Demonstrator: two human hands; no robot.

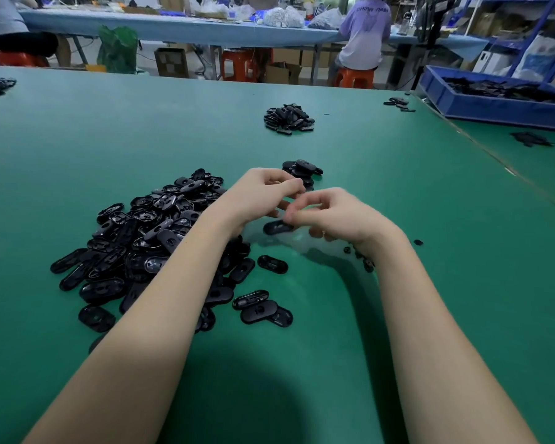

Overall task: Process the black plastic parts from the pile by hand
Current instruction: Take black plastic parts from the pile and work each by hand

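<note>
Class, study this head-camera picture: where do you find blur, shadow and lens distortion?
Head view: the right hand and the black part under its fingers are motion-blurred; soft arm shadows fall on the green table; wide-angle distortion bows its far edge; the background benches look soft.

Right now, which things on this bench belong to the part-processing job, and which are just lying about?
In the job:
- big pile of black parts
- part held between left hand and right hand
- small stack just beyond the hands

Lying about:
- far pile
- blue bin
- orange stools
- green bag
</note>
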